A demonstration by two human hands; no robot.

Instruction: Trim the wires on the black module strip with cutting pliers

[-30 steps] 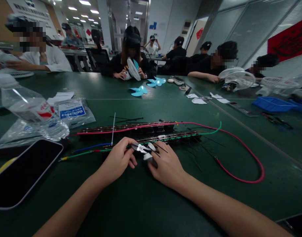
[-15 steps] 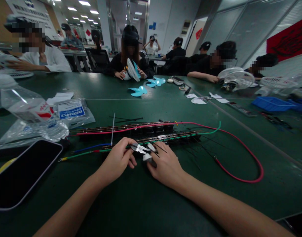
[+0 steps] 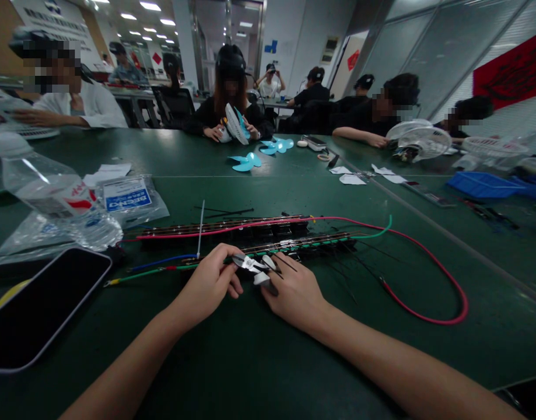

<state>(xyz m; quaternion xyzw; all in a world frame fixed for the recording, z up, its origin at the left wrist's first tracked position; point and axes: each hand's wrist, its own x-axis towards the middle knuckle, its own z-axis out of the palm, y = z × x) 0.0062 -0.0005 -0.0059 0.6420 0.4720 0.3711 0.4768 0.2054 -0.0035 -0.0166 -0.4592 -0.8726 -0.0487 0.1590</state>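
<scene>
My right hand [image 3: 292, 289] is wrapped round the pale handles of small cutting pliers [image 3: 250, 264], whose jaws point left. Thin black strips stick out above its fingers. My left hand [image 3: 213, 274] is closed at the front edge of the near black rail strip [image 3: 320, 242], its fingertips by the plier jaws; what they pinch is hidden. A green wire [image 3: 141, 276] and a blue wire [image 3: 163, 262] run out to the left of that strip. Behind it lies a second rail strip [image 3: 272, 224] with a red cable [image 3: 443, 265] along it, looping round at the right. A white cable tie [image 3: 201, 227] stands upright.
On the left are a phone [image 3: 44, 309], a plastic bottle [image 3: 53, 192] and a plastic bag [image 3: 136, 198]. Blue fan blades [image 3: 246, 161] and a blue tray [image 3: 484, 184] lie farther back. People sit across the table, one holding a small fan [image 3: 236, 123].
</scene>
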